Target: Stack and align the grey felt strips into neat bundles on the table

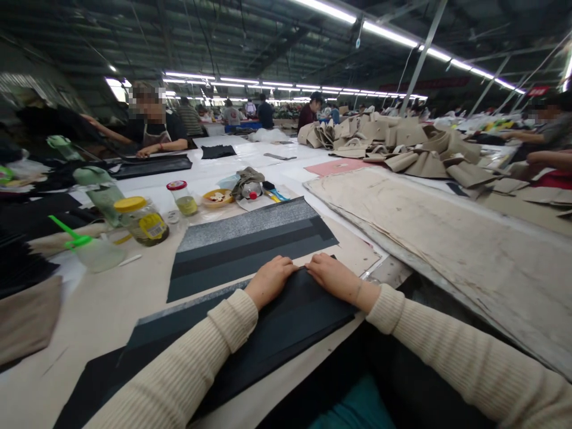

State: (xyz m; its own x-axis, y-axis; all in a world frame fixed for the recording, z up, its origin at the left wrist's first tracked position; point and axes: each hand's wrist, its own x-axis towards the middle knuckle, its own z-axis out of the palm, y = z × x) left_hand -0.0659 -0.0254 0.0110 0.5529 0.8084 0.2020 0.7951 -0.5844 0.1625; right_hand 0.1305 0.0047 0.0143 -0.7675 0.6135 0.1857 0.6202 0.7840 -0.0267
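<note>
Both hands meet at the far edge of a black fabric panel (286,325) lying on the table in front of me. My left hand (273,280) has its fingers bent and pressed together on that edge. Close beside it, my right hand (335,277) grips the same edge, fingers curled and thumb toward the left one. What the fingertips pinch is partly hidden beneath them. Just beyond lies a second dark panel (250,253) with a speckled grey strip along its far side. More dark fabric (107,372) extends under my left forearm.
A yellow-lidded jar (143,221), a red-lidded jar (182,199) and a squeeze bottle with green nozzle (96,253) stand at left. A cloth-covered board (438,238) lies at right, with a heap of beige pieces (402,140) behind. A co-worker (154,128) stands across the table.
</note>
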